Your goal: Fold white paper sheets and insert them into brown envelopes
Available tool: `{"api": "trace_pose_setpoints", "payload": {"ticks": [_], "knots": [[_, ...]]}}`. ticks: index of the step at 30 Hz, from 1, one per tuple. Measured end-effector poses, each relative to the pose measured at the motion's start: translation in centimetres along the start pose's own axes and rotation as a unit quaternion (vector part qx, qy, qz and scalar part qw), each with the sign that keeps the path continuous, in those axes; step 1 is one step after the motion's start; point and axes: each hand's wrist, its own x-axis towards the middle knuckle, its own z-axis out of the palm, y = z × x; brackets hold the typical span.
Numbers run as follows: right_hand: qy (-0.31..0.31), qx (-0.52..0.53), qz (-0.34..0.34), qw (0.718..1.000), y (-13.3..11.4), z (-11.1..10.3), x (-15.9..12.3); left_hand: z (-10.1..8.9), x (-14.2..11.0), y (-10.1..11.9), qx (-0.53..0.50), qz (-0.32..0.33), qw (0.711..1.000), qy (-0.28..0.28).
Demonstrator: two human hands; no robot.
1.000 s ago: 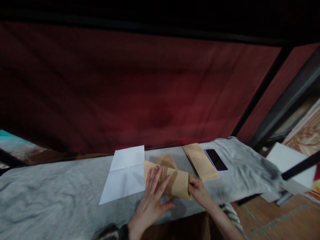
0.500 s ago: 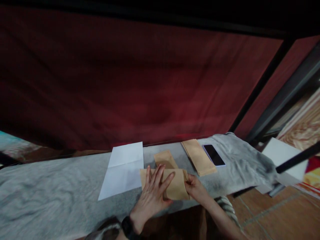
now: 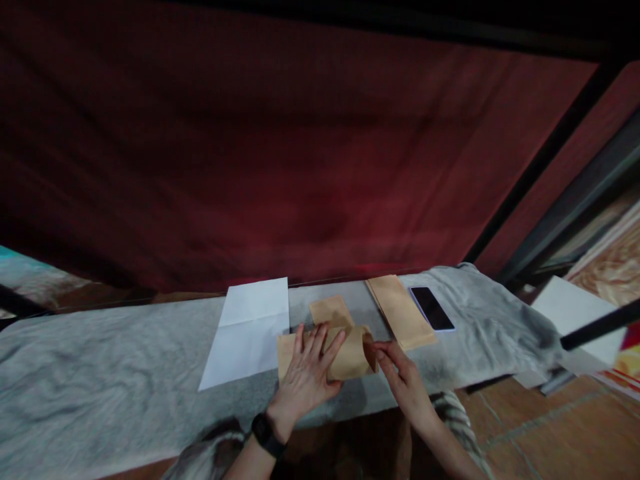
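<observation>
A brown paper envelope (image 3: 353, 360) lies crosswise on the grey cloth in front of me, its right end bulging open. Spread flat over its left part, my left hand (image 3: 310, 363) presses it down with the fingers apart. At the right end, my right hand (image 3: 400, 373) pinches the edge of the opening between thumb and fingers. Just behind this envelope lies another brown paper piece (image 3: 331, 311), partly covered by it. To the left rests a white sheet of paper (image 3: 253, 330) with a crease across it.
A stack of brown envelopes (image 3: 403, 313) lies to the right, with a smartphone (image 3: 433, 309) beside it. Grey cloth (image 3: 125, 373) covers the narrow surface. Behind hangs a dark red curtain (image 3: 300, 167), and a black bar (image 3: 600, 327) crosses at the right.
My right hand has drawn slightly back to the right, and the envelope's right end now gapes wider. My left hand stays spread on it. The view has shifted slightly.
</observation>
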Motion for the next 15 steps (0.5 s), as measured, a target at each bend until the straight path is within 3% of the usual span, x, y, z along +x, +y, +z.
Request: {"api": "trace_pose_setpoints", "payload": {"ticks": [3,6,9,13,15], "knots": [[-0.132,0.007,-0.007,0.991,-0.5,-0.1,0.0,-0.1,-0.1,0.5,0.002,0.028,0.999,-0.02],[-0.192,0.046,0.048,0.979,-0.7,-0.1,0.8,-0.2,-0.1,1.1,0.011,0.049,0.998,-0.036],[-0.242,0.164,0.118,0.949,-0.8,-0.3,1.6,-0.3,-0.1,1.4,0.019,0.058,0.997,-0.049],[-0.267,0.224,0.186,0.919,-0.7,0.1,1.3,-0.3,-0.2,1.6,0.019,0.078,0.995,-0.056],[-0.221,0.227,0.217,0.923,-0.2,0.5,0.8,-0.1,-0.2,1.6,0.016,0.096,0.994,-0.059]]}}
